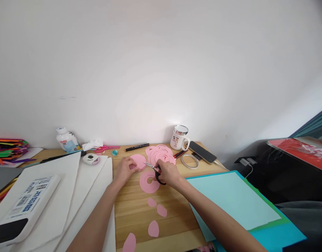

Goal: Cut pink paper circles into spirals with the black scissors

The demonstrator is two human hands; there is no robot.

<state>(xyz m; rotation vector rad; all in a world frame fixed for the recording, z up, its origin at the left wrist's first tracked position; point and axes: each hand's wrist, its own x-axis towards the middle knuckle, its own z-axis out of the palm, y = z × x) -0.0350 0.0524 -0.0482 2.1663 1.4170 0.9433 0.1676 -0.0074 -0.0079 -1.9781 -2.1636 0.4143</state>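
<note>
My left hand (126, 170) pinches the left edge of a pink paper circle (138, 161). Black-handled scissors (151, 166) are gripped in my right hand (168, 171), their blades pointing left at the circle's right edge. Just below lies a pink paper ring (146, 186) with a hole in it, partly under the scissor handles. A pile of pink paper spirals (161, 153) sits behind my right hand. Toward the front, several small pink paper pieces (154, 228) are scattered on the wooden table (134, 210).
White sheets (94, 189) and a white boxed item (27, 206) cover the left side. Along the wall stand a white bottle (67, 140) and a white mug (178, 139). A phone (203, 152), a silver ring (190, 161) and coloured paper sheets (234, 199) are at right. A black marker (137, 147) lies behind.
</note>
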